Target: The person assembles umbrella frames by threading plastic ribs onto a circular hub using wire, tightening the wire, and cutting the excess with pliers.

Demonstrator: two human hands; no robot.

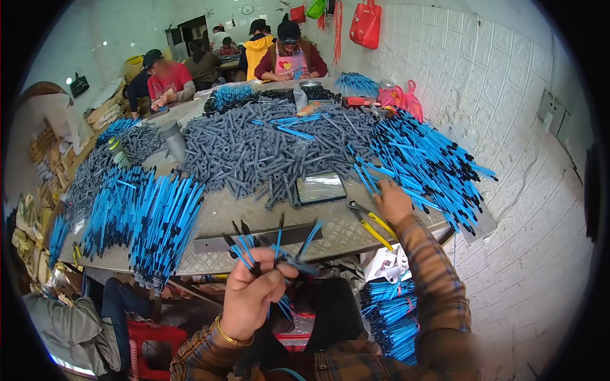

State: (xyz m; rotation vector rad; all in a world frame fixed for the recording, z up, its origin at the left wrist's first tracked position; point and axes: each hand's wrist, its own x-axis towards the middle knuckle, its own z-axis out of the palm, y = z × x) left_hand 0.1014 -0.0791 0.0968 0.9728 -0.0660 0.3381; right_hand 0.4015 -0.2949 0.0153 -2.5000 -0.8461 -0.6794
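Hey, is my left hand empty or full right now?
Full: the left hand pinches several thin blue rods, some with black tips sticking up past the fingers.

At nine and three o'clock, rods (168, 209) are shining like smooth plastic; at eleven, grey pieces (260, 136) are looking matt and plastic. At four, pliers (381, 224) are showing metal and glossy plastic, and a sleeve (435, 276) is showing matt cloth. At two, the wall (508, 76) is looking rough.
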